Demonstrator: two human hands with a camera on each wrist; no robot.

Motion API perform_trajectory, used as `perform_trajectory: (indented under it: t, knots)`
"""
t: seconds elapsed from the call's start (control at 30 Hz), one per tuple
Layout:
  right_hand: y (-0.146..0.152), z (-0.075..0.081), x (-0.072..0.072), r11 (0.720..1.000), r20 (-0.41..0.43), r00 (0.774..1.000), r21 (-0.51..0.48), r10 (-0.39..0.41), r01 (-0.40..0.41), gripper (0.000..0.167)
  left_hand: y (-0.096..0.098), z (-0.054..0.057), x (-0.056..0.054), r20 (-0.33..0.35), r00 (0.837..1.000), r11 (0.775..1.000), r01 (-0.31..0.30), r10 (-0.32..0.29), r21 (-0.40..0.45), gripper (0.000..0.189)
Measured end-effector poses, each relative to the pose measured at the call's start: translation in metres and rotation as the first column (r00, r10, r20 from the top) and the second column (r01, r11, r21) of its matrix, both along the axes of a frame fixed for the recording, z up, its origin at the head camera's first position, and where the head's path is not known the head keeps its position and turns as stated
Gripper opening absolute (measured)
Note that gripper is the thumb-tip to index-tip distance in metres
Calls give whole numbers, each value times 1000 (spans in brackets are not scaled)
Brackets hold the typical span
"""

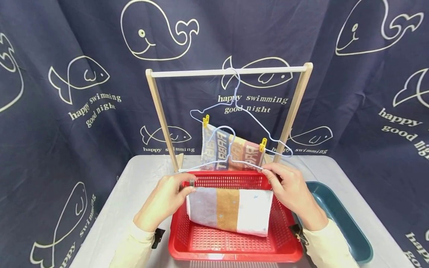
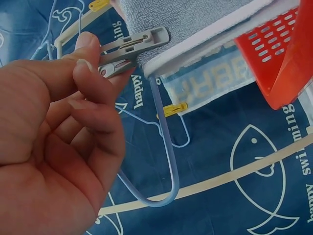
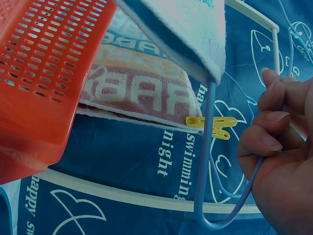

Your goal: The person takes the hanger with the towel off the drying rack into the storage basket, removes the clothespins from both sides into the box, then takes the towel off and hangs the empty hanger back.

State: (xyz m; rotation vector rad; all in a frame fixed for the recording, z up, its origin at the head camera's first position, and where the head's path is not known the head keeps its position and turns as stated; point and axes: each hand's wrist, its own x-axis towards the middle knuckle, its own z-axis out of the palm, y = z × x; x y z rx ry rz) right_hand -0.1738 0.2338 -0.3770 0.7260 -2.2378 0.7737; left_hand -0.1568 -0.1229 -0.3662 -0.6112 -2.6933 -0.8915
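Note:
My left hand (image 1: pixel 167 198) pinches a grey clothespin (image 2: pixel 133 45) between thumb and fingers at the left corner of a grey, brown and white striped towel (image 1: pixel 228 210). The towel hangs folded over the lower bar of a light blue hanger (image 2: pixel 167 139), above a red basket (image 1: pixel 234 257). My right hand (image 1: pixel 291 186) has its fingers curled round the sloping right arm of that hanger, beside the towel's white end. In the right wrist view, no clothespin shows at this corner.
Behind, a wooden rack (image 1: pixel 228 72) carries another blue hanger (image 1: pixel 253 118) with a patterned, lettered towel (image 1: pixel 246 154) held by yellow clothespins (image 1: pixel 263 144). A dark teal tray (image 1: pixel 348 219) lies right of the basket on the white-covered table (image 1: pixel 134 175). A navy curtain hangs behind.

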Motion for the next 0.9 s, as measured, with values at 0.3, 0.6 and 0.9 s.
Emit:
perform_trajectory:
  t: [0.3,0.6,0.9]
  knots:
    - [1,0,1,1000,20,1000,-7,-10,10,28,0,1,-2,-25,1000,1000,-2,3,29,23]
    - [3,-2,0,1000,19,1000,-6,-12,12,25,-2,1,-1,-102,995,999,5,0,45,22]
    - [4,-5,-1,1000,15,1000,3,-11,11,26,-3,2,2,-146,989,997,10,2,83,20]
